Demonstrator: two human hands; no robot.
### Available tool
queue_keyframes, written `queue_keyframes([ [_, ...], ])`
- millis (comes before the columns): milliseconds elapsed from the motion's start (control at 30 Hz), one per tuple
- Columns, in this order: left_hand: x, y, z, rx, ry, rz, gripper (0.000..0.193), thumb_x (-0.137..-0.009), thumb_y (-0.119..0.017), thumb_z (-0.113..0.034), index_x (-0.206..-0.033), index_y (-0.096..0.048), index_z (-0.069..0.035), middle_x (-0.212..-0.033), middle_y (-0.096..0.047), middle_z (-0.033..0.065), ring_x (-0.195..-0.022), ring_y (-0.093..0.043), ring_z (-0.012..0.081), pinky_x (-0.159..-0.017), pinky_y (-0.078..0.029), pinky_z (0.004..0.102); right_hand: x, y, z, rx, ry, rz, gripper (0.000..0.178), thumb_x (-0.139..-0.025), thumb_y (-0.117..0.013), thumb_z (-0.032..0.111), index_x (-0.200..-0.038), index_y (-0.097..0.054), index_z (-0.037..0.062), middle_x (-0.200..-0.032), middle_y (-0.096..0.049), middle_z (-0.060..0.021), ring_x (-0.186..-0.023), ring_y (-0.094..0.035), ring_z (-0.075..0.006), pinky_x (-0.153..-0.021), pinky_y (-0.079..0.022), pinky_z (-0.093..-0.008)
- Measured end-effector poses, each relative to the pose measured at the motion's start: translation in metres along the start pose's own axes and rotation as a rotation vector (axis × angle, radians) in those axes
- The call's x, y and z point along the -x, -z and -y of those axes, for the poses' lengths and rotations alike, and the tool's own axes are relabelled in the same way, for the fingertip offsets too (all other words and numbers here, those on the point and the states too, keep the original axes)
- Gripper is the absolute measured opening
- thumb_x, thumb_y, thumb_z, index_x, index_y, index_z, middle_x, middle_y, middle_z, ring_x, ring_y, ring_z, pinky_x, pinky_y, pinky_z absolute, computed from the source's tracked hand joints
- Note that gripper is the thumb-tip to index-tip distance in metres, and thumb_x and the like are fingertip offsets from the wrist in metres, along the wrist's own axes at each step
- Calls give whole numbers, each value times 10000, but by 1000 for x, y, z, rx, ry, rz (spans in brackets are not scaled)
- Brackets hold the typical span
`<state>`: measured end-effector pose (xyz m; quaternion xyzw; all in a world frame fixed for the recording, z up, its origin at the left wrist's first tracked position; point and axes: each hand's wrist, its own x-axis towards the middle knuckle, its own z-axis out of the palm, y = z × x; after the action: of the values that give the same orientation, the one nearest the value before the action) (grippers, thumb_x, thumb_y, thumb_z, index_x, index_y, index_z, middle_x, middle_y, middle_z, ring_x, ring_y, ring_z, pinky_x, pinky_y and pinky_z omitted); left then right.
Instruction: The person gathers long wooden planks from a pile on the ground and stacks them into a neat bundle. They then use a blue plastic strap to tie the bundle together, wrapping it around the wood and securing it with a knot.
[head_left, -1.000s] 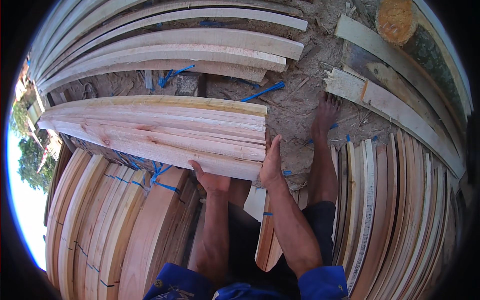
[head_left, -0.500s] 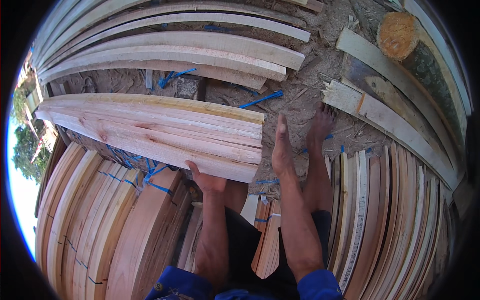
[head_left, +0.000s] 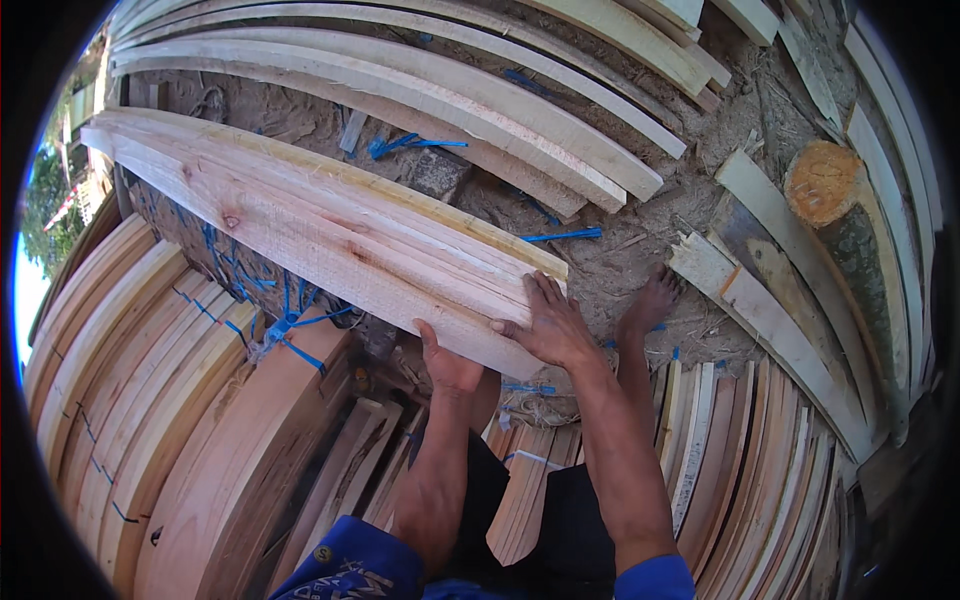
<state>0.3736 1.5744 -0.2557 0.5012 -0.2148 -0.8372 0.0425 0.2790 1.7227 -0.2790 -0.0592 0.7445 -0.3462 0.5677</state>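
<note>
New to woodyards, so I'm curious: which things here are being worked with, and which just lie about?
In hand:
pale sawn plank bundle
left hand
right hand

Lying about:
round bark-covered log
blue plastic straps
strapped plank stacks

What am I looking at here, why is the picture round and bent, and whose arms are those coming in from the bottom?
The picture comes from a wide fisheye camera worn on a person's head, looking down. That lens makes the round frame and bends straight edges near the rim. The arms are the wearer's own, bare below blue sleeves.

The left hand grips the near end of a stack of pale sawn planks from underneath. The right hand lies flat on top of that same end, fingers spread. The stack reaches away to the upper left.

Below it, on the left, lie bundles of planks tied with blue strapping. More loose planks lie across the top, on sandy ground strewn with sawdust. A log with bark lies at the right. The person's bare foot stands on the ground just beyond the right hand.
</note>
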Motion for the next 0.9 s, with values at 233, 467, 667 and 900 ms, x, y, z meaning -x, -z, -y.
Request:
queue_keyframes([
  [233, 0, 5, 3, 21, -37, -68, 845, -779, -550, -598, -1394, -250, -104, -1403, -342, 81, -1281, -317, 296, -1071, -244, 439, 0, 0, -3, -70, 45, -59, 1064, -640, -645, 649, -1353, -283, -52, -1427, -237, -246, -1345, -212, -336, -1089, -226, -398],
  [467, 10, 20, -3, 95, 37, -129, 865, -781, -559, -594, -1379, -263, -43, -1401, -344, 102, -1275, -326, 294, -1066, -240, 436, 15, 14, 8, -138, 20, 44, 1006, -641, -708, 557, -1350, -315, -37, -1414, -278, -240, -1320, -284, -312, -1087, -224, -344],
  [667, 11, 62, -54, -104, 155, -412, 668, -814, -573, -542, -1246, -452, -48, -1237, -510, 119, -1072, -509, 258, -908, -384, 385, 80, 21, -35, -550, -266, -322, 668, -857, -498, 542, -1318, -398, 69, -1238, -494, -130, -1066, -528, -238, -831, -443, -371],
  [900, -78, 237, -206, -1510, -105, -733, 294, -790, -614, -262, -970, -624, -29, -1037, -607, 190, -905, -601, 308, -758, -470, 407, 262, -60, -103, -270, -984, -271, 282, -871, -545, 300, -1006, -588, 56, -826, -596, -42, -662, -567, -149, -552, -449, -274],
])
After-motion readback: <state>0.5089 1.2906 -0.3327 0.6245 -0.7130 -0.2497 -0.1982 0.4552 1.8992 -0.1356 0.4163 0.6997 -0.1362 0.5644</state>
